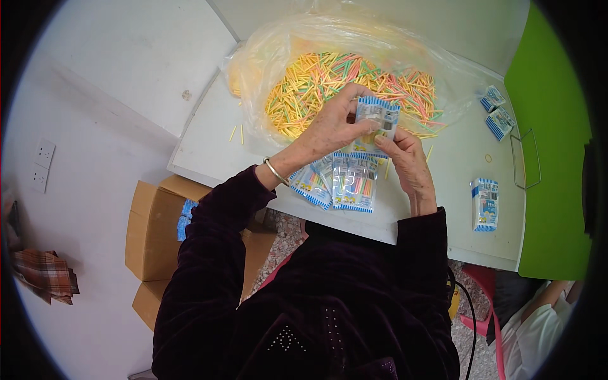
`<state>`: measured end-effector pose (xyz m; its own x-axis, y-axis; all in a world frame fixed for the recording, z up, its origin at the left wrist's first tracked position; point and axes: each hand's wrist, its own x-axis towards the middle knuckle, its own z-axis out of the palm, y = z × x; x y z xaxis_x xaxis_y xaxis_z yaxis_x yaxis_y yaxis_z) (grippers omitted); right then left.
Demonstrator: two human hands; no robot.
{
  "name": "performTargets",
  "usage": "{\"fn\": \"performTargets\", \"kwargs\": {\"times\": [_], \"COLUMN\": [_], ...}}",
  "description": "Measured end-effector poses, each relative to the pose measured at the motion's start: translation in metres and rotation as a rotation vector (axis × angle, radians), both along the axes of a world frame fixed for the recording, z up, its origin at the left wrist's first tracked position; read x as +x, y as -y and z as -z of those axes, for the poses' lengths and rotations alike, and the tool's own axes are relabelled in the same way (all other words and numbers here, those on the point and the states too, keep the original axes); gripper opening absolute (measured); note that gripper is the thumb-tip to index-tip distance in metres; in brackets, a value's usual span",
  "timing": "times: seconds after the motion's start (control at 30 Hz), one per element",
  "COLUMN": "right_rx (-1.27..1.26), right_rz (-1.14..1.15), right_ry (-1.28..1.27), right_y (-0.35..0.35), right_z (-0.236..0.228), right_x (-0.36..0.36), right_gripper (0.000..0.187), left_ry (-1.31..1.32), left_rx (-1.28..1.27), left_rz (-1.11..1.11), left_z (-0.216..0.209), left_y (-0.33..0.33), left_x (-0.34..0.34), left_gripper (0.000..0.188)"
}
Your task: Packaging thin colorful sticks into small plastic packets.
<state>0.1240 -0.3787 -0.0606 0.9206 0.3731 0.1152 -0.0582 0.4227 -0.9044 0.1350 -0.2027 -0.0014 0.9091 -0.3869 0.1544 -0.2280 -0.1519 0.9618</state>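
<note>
A person seen from above sits at a white counter [209, 139], both hands raised over its middle. The left hand [332, 130] and right hand [408, 161] share one small packet [378, 123], a flat plastic sleeve with blue-and-white striped edges and a clear window. The left grip pinches the packet's left edge, fingers curled closed on it; the right grip closes on its lower right corner with thumb and fingertips. The packet stands roughly upright, its long axis running near to far, and sits between the two hands, slightly closer to the left palm.

Just beyond the hands, on the far side of the counter, lies a wide-open clear plastic bag [266, 57] holding a heap of thin sticks [316, 82] in yellow, green, pink and orange. The heap lies directly behind the held packet. A few loose sticks rest on the counter to the left of the bag.

Near the person, under the wrists, filled packets [345, 183] lie fanned in a glossy pile. One more packet [485, 204] lies alone to the right, and two [497, 114] sit at the far right. A thin metal bangle [276, 171] circles the left wrist. Cardboard boxes [155, 234] stand on the floor to the left.
</note>
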Motion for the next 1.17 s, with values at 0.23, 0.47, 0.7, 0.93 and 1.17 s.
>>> {"fn": "performTargets", "kwargs": {"times": [0.23,0.47,0.7,0.93,1.17], "right_rx": [-0.091,-0.064,-0.081,-0.017,-0.088], "right_rz": [0.034,-0.007,-0.066,-0.035,-0.091], "right_ry": [0.044,0.015,-0.001,-0.056,-0.013], "right_y": [0.004,0.005,0.005,0.002,0.01], "right_z": [0.005,0.006,0.006,-0.001,0.007], "right_x": [0.002,0.0,0.003,-0.002,0.003], "right_gripper": [0.02,0.022,0.026,0.023,0.026], "left_ry": [-0.06,-0.107,0.02,0.056,0.003], "left_rx": [-0.055,-0.094,-0.064,-0.165,0.012], "left_rz": [0.027,0.103,0.041,0.065,0.209], "left_z": [0.0,0.002,0.006,0.005,-0.008], "left_y": [0.001,-0.006,-0.001,0.002,-0.016], "left_x": [-0.001,0.002,0.001,-0.002,0.004], "left_gripper": [0.041,0.04,0.039,0.044,0.057]}}
